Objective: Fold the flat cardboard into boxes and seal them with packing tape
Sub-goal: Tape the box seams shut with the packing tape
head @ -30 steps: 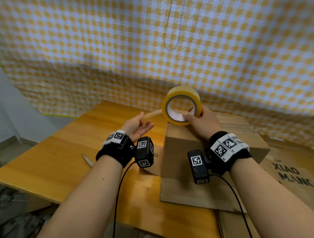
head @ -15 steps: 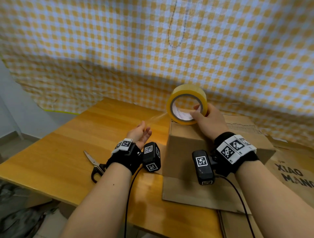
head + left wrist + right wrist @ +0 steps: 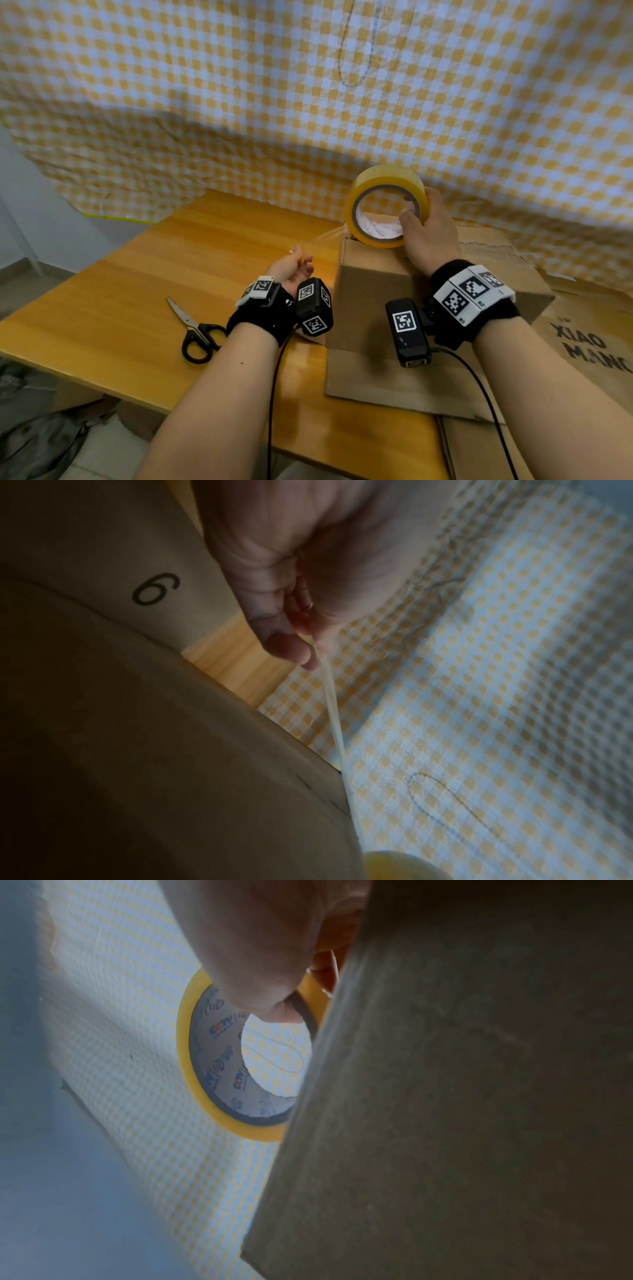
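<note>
A roll of yellow packing tape is held upright on its edge at the top left corner of the folded cardboard box, which stands on the wooden table. The roll is gripped by the right hand: the thumb is hooked through the printed core, as is seen plainly in the right wrist view, and the remaining fingers are wrapped over the outer rim at the far side. The roll thus lies directly ahead of and slightly above the right palm, with its lower edge touching the box top.

A strip of tape is drawn off the roll's lower left side and is stretched taut, slanting down to the left hand. The free end is pinched between the thumb and fingertips of that hand, which is held just beside the box's left face, lower than the roll. In the left wrist view the strip is seen running from the pinch along the box's edge toward the roll. A printed "6" is visible on a cardboard flap near the left palm.

A pair of black-handled scissors lies on the table to the left of the left wrist, well apart from the box. More flat cardboard with printed lettering lies to the right of the box. A yellow checked cloth hangs behind the table.
</note>
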